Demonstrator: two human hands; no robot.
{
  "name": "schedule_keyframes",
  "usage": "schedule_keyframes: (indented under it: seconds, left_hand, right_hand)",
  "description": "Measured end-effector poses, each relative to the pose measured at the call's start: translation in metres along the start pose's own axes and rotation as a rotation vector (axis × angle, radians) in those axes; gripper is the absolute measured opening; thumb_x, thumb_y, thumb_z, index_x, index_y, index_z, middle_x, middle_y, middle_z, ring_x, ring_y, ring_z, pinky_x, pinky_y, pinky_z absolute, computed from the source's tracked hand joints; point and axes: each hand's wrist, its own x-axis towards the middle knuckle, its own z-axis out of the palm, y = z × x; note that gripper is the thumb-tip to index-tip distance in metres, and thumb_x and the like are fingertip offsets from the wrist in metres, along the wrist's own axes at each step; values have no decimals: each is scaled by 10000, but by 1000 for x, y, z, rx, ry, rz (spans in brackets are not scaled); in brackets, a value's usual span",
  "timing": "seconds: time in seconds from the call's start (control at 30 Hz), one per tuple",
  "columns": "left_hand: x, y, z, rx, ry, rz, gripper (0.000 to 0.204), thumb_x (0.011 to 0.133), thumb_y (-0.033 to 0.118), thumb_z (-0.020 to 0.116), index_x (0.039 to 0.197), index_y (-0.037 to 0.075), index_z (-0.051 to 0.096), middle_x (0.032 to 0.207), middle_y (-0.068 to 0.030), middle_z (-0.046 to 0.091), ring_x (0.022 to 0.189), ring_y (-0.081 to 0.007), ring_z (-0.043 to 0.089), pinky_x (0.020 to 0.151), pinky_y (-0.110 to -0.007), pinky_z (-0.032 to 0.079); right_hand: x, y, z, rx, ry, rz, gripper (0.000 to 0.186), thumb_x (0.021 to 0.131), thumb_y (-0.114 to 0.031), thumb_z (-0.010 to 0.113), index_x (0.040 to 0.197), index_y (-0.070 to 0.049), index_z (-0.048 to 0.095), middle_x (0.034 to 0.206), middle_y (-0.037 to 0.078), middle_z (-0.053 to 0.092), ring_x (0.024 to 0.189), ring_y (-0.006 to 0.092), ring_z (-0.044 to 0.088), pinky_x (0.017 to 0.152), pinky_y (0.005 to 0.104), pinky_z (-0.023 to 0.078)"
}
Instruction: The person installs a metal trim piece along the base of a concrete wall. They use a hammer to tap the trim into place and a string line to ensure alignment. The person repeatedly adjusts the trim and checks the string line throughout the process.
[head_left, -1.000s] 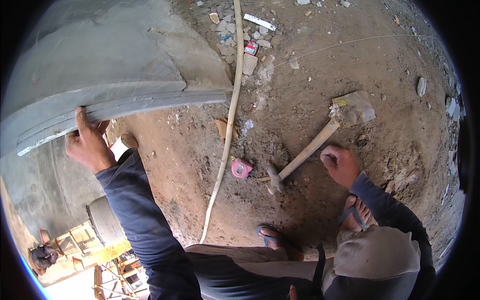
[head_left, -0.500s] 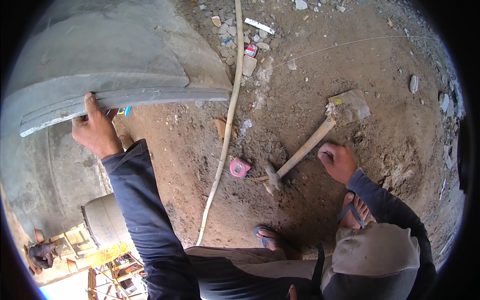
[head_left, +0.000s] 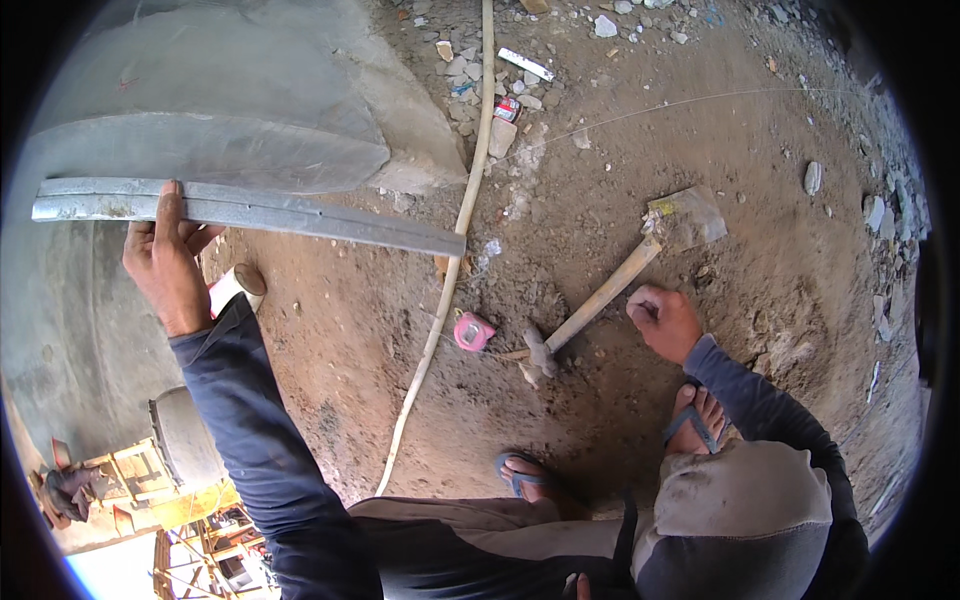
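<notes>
My left hand (head_left: 170,270) grips a long grey metal channel (head_left: 330,220) near its left end, thumb over the near face. The channel lies across the view, its right end lower and in front of the wooden pole. Behind it is the smooth grey concrete surface (head_left: 230,140). My right hand (head_left: 668,324) is closed with its fingers curled in, above my right foot; whatever may be inside is hidden. Nearest to it is a hammer (head_left: 600,300) with a wooden handle, lying on the dirt. Left of the hammer head sits a pink tape measure (head_left: 472,332).
A thin pale pole (head_left: 435,335) runs lengthwise across the dirt. Broken rubble (head_left: 475,70) and a red packet (head_left: 507,108) lie at the far side. A clear plastic bag (head_left: 700,215) touches the hammer handle's end. A whitish cylinder (head_left: 243,284) stands beside my left wrist.
My left hand has shifted slightly left with the channel. The channel has turned, its right end swinging nearer and its left end farther, away from the concrete edge. My right hand stays closed, almost still.
</notes>
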Motion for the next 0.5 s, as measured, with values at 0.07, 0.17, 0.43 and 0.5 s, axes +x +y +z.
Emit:
schedule_keyframes:
  seconds: [0.07,0.17,0.43,0.5]
  left_hand:
    - [-29,22,4,-54,-135,-39,245,996,208,645,988,-36,653,805,-115,701,670,-173,712,545,-279,599]
    - [-80,27,35,-57,-453,-147,216,990,204,644,988,-11,650,827,-93,693,685,-162,697,613,-282,598]
    - [-237,-11,212,110,-1353,-57,318,924,214,634,908,-103,623,812,-246,687,705,-356,702,700,-470,579]
    - [-295,-35,258,64,-1369,24,366,883,267,664,944,-93,649,935,-305,681,964,-447,682,896,-518,536]
  right_hand:
    - [7,-13,-10,125,-18,152,92,943,-94,632,936,-19,685,723,63,673,563,149,631,545,331,505]
    - [34,-43,-32,430,177,175,116,1001,-129,620,998,-29,678,685,-12,599,519,58,520,485,262,438]
    - [82,-145,-69,265,642,-367,166,1020,-158,622,1105,-19,658,827,-6,624,724,73,567,622,240,477]
    - [92,-141,-68,108,603,-455,165,1019,-161,626,1091,-17,663,842,-6,633,739,83,580,639,251,489]
